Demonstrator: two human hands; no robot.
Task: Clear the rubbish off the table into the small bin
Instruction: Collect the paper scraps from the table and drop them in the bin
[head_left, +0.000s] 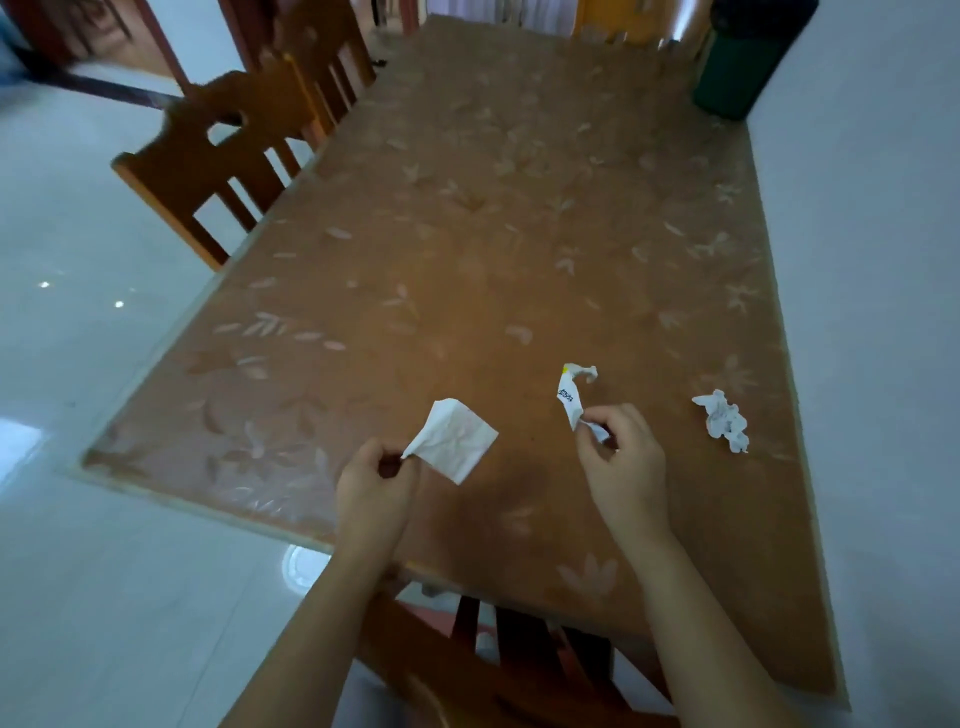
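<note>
Pinching a tissue (451, 439) left and twisted wrapper (571, 397) right, hands flank crumpled paper (723, 420) nearby.

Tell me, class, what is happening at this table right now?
A person is clearing paper scraps. The left hand pinches a flat tissue by its corner, and the right hand holds a crumpled printed slip. One crumpled wad lies untouched on the table, to the right. A dark green bin stands at the far right corner; nothing is going into it yet.
</note>
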